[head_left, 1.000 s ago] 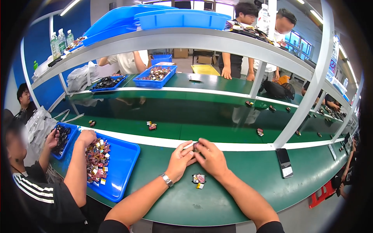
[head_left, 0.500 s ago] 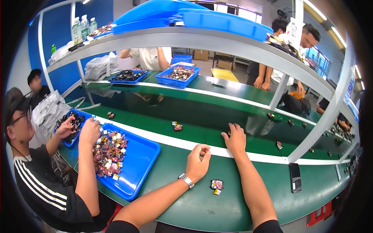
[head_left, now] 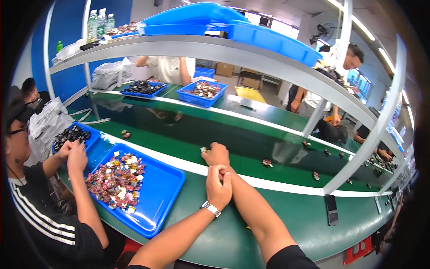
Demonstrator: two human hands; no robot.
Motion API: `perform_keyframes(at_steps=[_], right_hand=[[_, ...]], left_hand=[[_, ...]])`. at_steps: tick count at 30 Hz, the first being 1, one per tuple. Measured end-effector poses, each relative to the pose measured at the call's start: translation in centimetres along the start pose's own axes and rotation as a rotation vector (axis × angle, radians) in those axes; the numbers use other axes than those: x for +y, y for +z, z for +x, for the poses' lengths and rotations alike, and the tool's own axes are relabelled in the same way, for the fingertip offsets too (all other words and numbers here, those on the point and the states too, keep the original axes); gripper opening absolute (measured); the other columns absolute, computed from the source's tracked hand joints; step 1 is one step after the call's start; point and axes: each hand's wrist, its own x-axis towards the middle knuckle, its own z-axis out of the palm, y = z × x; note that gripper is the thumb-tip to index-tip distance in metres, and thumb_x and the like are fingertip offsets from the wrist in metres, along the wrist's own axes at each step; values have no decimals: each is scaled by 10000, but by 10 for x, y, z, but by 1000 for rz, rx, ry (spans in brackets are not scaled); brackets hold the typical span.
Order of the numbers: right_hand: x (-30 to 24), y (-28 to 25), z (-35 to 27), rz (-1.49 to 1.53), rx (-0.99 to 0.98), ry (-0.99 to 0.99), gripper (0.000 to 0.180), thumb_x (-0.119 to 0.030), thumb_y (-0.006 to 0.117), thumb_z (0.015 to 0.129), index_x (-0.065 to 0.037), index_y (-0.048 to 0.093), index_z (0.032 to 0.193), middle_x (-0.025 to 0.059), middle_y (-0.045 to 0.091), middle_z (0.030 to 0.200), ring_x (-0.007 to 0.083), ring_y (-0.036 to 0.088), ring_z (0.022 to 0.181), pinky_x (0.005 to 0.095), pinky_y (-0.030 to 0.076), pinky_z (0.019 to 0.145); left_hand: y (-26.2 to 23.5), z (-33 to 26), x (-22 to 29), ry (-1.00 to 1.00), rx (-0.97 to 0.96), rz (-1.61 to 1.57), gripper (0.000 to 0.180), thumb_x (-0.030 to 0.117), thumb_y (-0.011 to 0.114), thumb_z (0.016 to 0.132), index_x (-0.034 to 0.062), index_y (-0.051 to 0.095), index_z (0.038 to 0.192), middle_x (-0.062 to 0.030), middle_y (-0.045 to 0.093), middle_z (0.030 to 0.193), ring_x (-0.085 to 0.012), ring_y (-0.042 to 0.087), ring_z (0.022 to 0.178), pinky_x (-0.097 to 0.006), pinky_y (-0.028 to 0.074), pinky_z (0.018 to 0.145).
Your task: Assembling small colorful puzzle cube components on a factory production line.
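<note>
My right hand (head_left: 217,154) reaches across the white rail onto the green belt, fingers bent around a small electronic part (head_left: 204,149) with a white-and-yellow piece showing. The hand covers the rest of that part. Just below, my left hand (head_left: 218,186) is closed, fingers curled in beside my right wrist; whatever it may hold is hidden. Under my right forearm a sliver of yellow (head_left: 248,227) shows from a part lying on the near tabletop. Farther right on the belt lies another small red-and-white part (head_left: 267,162).
A blue tray (head_left: 177,181) heaped with small parts stands left, beside a co-worker's hands (head_left: 77,154) and a blue bin of black pieces (head_left: 92,141). A phone (head_left: 331,210) lies right. Overhead runs a grey shelf (head_left: 268,56) with blue trays; a slanted post (head_left: 354,161) stands right.
My right hand has moved left along the belt, off one part and onto another. My left hand stays closed, now against the right wrist. The co-worker's hands have come together.
</note>
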Motion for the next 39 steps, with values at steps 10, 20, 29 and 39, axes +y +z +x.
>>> perform_keyframes(at_steps=[10, 20, 29, 39], right_hand=[[81, -128, -87, 215, 39, -73, 502, -194, 741, 749, 0, 584, 1184, 161, 671, 985, 296, 668, 893, 367, 530, 836], [82, -179, -186, 247, -81, -363, 592, -129, 724, 761, -4, 492, 1291, 184, 598, 1107, 340, 574, 1033, 404, 483, 895], [95, -160, -178, 739, -119, -54, 520, -87, 708, 839, 4, 473, 1293, 126, 586, 1103, 172, 603, 900, 296, 542, 781], [105, -147, -179, 670, 75, -205, 291, 18, 607, 815, -23, 658, 1099, 123, 633, 911, 261, 612, 826, 348, 503, 749]], left_hand=[[2, -8, -3, -134, -129, -57, 110, 39, 566, 892, 16, 569, 1000, -66, 562, 818, -152, 539, 709, -305, 461, 655], [5, -12, 9, -668, -847, -406, 261, 153, 481, 1005, -31, 616, 1132, -81, 653, 959, -102, 588, 708, -242, 507, 609], [-3, -18, 1, -726, -660, -515, 194, 103, 520, 956, 7, 530, 1124, -108, 658, 981, -173, 668, 837, -298, 568, 711], [8, -23, 26, -768, -768, -481, 314, 181, 504, 984, 71, 474, 1276, -82, 655, 1033, -151, 686, 786, -254, 591, 637]])
